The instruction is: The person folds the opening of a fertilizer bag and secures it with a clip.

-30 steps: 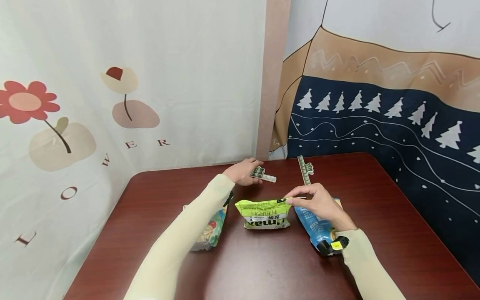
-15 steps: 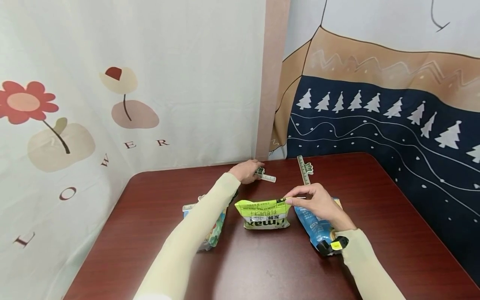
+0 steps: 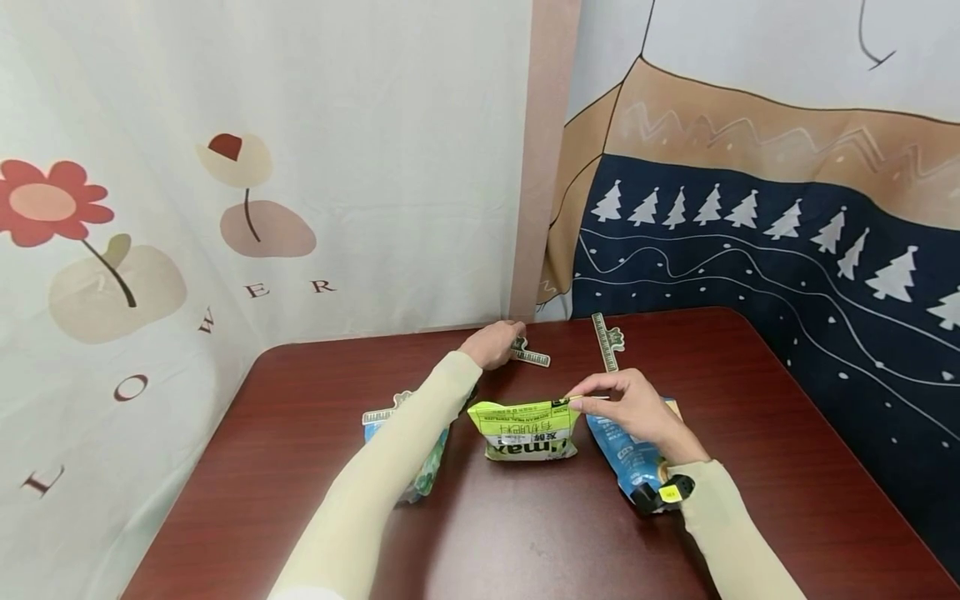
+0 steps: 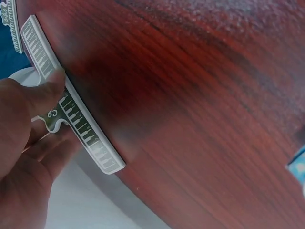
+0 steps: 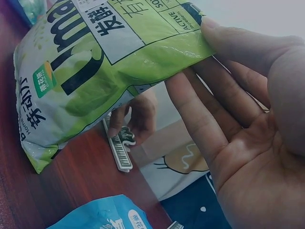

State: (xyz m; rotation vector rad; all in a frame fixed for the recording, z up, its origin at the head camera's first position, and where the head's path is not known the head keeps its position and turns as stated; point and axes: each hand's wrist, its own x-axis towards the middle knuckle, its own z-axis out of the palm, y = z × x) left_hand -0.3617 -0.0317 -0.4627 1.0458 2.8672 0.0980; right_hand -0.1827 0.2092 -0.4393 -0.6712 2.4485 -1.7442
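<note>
At the far side of the table my left hand (image 3: 492, 343) pinches a bag clip (image 3: 534, 358) by its dark green handle. In the left wrist view, thumb and fingers lie on either side of the handle, and the long white-edged bar (image 4: 93, 133) with its key-like print points across the table edge. My right hand (image 3: 633, 408) pinches the top corner of a green and white fertilizer bag (image 3: 525, 433), which stands upright mid-table. The right wrist view shows thumb above and fingers below the bag's top edge (image 5: 190, 62).
A second clip (image 3: 604, 343) lies at the back, right of the left hand. A blue pouch (image 3: 626, 454) lies partly under my right forearm. Left of the green bag, another pouch (image 3: 431, 475) with a clip (image 3: 378, 415) at its top is partly hidden by my left sleeve. Curtains border the table.
My left hand has moved slightly right and closed its fingers on the clip's handle. The right hand still holds the green bag's corner.
</note>
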